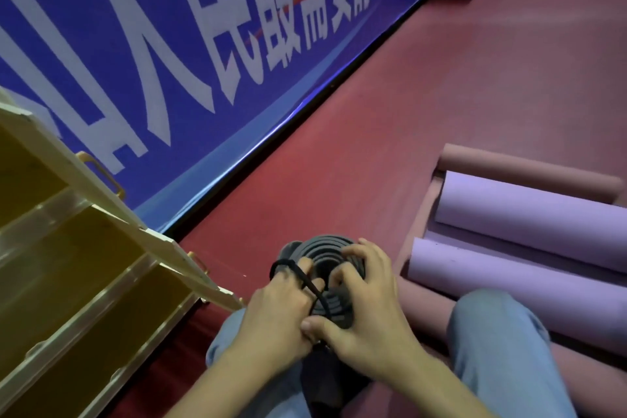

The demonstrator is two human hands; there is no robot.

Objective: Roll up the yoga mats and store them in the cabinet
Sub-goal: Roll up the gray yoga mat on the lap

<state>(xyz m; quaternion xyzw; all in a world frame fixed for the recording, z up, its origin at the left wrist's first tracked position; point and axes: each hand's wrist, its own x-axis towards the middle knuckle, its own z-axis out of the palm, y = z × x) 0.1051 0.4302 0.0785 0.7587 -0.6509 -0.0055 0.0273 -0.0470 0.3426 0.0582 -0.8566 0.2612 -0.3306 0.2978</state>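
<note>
A rolled dark grey yoga mat (325,249) stands on end between my knees, its spiral end facing up. My left hand (274,316) has a black strap (298,273) looped round its fingers and stretched across the roll's end. My right hand (363,309) grips the roll's right side, fingers curled over the rim and thumb pressed at the near edge. Two rolled lilac mats (529,210) (502,271) lie to the right among rolled pink mats (522,168). The wooden cabinet (112,214) with open shelves stands at the left.
A blue banner (163,44) with white characters runs along the wall at the far left. Red floor (424,95) stretches ahead between banner and mats. My jeans-clad knees (492,332) frame the grey roll.
</note>
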